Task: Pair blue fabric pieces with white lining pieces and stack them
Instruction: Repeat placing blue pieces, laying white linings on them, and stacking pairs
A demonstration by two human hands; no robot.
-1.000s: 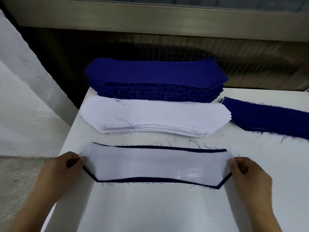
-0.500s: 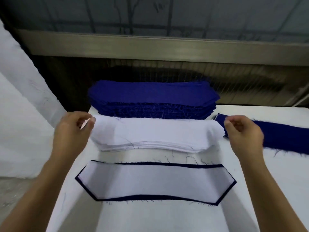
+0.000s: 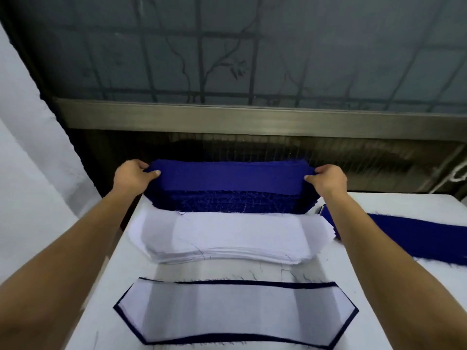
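Observation:
A thick stack of blue fabric pieces (image 3: 227,198) lies at the far edge of the white table (image 3: 394,286). My left hand (image 3: 132,176) pinches the left end of the top blue piece (image 3: 230,176), and my right hand (image 3: 327,179) pinches its right end. In front of that stack sits a pile of white lining pieces (image 3: 227,236). Nearest me lies a finished pair (image 3: 235,311): a white lining on a blue piece, whose dark edge shows all round.
More blue fabric (image 3: 417,238) lies on the table's right side, partly behind my right forearm. A metal sill (image 3: 252,120) and a dark window run behind the table. White cloth (image 3: 32,173) hangs at the left.
Both hands have moved from the ends of the white lining pile farther back to the blue stack and taken hold of the top blue piece. The view has tilted upward.

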